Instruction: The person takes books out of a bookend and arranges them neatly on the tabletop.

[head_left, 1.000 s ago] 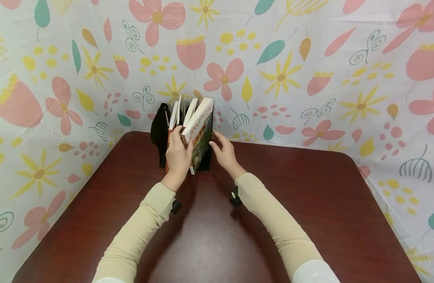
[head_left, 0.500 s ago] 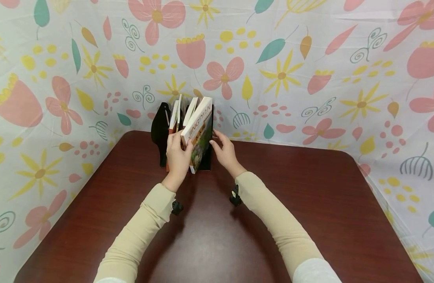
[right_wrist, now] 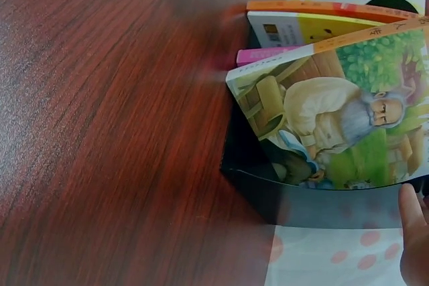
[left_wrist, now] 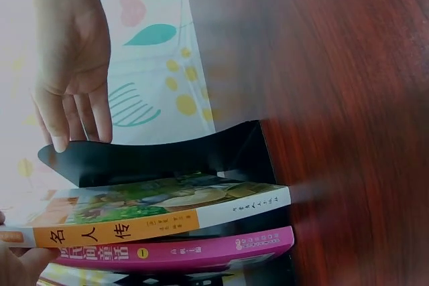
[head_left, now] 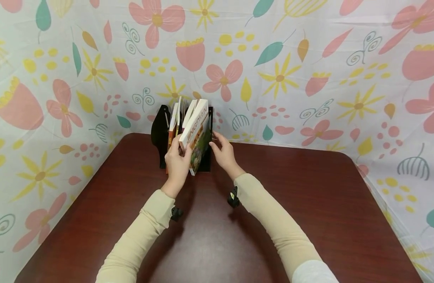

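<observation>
A paperback book (head_left: 203, 143) with a painted cover and an orange-and-white spine stands tilted in a black bookend (head_left: 160, 131). My left hand (head_left: 177, 163) pinches its spine near the top, thumb on the cover side. In the right wrist view, the cover of this book (right_wrist: 322, 122) shows a bearded figure on a chair. My right hand (head_left: 224, 153) grips the edge of the bookend's right panel, seen in the left wrist view with the fingers behind the panel (left_wrist: 141, 162). A pink-spined book (left_wrist: 174, 252) stands beside the pinched one.
Farther left in the bookend stand a yellow book (right_wrist: 335, 28) and an orange-edged book (right_wrist: 301, 8). The reddish-brown wooden table (head_left: 291, 204) lies under everything. A flower-patterned cloth (head_left: 238, 47) hangs close behind the bookend.
The book's top has shifted slightly left, showing more of the bookend's right panel. My left hand has moved a little down and left with it. My right hand stays at the panel.
</observation>
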Available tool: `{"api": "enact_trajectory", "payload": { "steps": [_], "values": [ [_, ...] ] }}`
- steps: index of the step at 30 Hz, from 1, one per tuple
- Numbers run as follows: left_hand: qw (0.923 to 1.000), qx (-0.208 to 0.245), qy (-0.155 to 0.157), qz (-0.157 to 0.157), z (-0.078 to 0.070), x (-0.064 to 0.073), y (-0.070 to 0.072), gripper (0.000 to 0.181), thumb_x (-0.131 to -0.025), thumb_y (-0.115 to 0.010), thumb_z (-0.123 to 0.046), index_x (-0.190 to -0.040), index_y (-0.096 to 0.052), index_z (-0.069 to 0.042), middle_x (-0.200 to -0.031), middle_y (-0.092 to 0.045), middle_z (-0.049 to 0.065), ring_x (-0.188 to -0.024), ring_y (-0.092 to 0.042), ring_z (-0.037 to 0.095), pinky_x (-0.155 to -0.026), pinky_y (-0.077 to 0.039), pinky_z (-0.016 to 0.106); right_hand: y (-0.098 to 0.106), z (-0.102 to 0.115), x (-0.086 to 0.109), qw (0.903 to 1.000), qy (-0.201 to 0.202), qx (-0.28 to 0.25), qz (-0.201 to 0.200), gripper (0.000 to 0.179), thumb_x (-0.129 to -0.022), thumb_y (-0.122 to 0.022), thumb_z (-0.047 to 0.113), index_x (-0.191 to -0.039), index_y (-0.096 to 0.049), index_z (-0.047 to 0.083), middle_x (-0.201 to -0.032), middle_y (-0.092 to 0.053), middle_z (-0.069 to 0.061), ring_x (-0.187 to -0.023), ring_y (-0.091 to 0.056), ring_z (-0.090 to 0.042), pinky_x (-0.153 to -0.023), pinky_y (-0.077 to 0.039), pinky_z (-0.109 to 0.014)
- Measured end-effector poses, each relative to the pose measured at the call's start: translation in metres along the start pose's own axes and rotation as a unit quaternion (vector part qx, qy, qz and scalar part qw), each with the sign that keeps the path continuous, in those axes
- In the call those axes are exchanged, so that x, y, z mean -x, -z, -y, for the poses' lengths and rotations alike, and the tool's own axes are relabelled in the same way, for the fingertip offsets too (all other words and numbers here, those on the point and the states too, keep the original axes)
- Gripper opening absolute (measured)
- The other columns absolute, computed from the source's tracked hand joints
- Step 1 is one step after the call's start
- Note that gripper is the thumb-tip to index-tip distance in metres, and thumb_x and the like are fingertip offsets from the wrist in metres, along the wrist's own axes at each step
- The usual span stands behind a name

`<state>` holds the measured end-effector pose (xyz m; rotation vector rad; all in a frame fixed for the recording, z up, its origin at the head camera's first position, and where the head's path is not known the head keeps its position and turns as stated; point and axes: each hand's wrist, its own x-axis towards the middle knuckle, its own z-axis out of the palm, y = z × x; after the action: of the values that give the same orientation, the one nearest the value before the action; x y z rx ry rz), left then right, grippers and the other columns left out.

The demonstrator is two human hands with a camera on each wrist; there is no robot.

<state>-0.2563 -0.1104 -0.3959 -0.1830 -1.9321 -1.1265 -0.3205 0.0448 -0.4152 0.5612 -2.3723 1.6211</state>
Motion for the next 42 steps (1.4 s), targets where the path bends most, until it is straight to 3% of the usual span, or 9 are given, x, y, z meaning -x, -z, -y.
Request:
{"api": "enact_trajectory", "payload": {
  "steps": [7,18,24,29,36,42],
  "values": [
    [0.9995,0.029,-0.002,0.009,0.001,0.002,0.003,0.039,-0.089,-0.062,-0.002,-0.127,-0.056,0.0,-0.116,-0.063,0.026,-0.096,-0.068,0.034,-0.072,-0.057,0.041,0.0,0.002,0.001,1.0,-0.005,-0.004,0.001,0.047,-0.098,-0.052,0.015,-0.142,-0.042,0.004,-0.138,-0.049,-0.016,-0.125,-0.049,-0.029,-0.101,-0.044,-0.043],
    [0.9967,0.075,-0.015,-0.027,0.003,0.005,0.01,0.036,-0.082,-0.065,0.008,-0.118,-0.062,0.005,-0.107,-0.067,0.027,-0.087,-0.069,0.037,-0.065,-0.057,0.047,0.0,0.001,0.002,0.9997,-0.022,0.009,0.002,0.047,-0.099,-0.051,0.018,-0.144,-0.041,0.009,-0.141,-0.047,-0.013,-0.129,-0.045,-0.028,-0.104,-0.041,-0.044],
    [0.9969,0.073,-0.017,-0.026,-0.021,0.007,0.022,0.033,-0.079,-0.062,0.015,-0.112,-0.061,0.012,-0.102,-0.066,0.032,-0.082,-0.068,0.041,-0.061,-0.056,0.051,0.0,0.0,0.003,0.9994,-0.021,0.026,-0.003,0.048,-0.099,-0.05,0.017,-0.145,-0.039,0.008,-0.143,-0.045,-0.014,-0.134,-0.04,-0.028,-0.108,-0.037,-0.045],
    [0.9968,0.076,-0.015,-0.019,-0.032,0.008,0.031,0.032,-0.079,-0.063,0.015,-0.111,-0.061,0.012,-0.101,-0.066,0.032,-0.085,-0.069,0.04,-0.061,-0.057,0.043,0.0,0.0,0.003,0.9992,-0.022,0.032,-0.008,0.047,-0.099,-0.05,0.016,-0.145,-0.039,0.008,-0.143,-0.045,-0.015,-0.135,-0.039,-0.029,-0.109,-0.035,-0.046],
    [0.9953,0.093,-0.018,-0.015,-0.029,0.006,0.037,0.031,-0.079,-0.063,0.015,-0.11,-0.061,0.012,-0.102,-0.067,0.031,-0.086,-0.068,0.039,-0.067,-0.052,0.014,-0.002,0.0,0.002,0.9992,-0.023,0.03,-0.011,0.047,-0.099,-0.05,0.017,-0.145,-0.04,0.01,-0.144,-0.044,-0.013,-0.136,-0.038,-0.028,-0.109,-0.035,-0.045],
    [0.9934,0.115,-0.004,-0.01,-0.03,0.004,0.044,0.03,-0.079,-0.064,0.015,-0.109,-0.062,0.013,-0.101,-0.066,0.031,-0.086,-0.068,0.04,-0.068,-0.05,0.01,-0.002,0.002,0.003,0.9995,-0.026,0.001,-0.015,0.047,-0.099,-0.051,0.016,-0.144,-0.04,0.01,-0.142,-0.046,-0.013,-0.132,-0.042,-0.027,-0.105,-0.039,-0.045]
  ]
}}
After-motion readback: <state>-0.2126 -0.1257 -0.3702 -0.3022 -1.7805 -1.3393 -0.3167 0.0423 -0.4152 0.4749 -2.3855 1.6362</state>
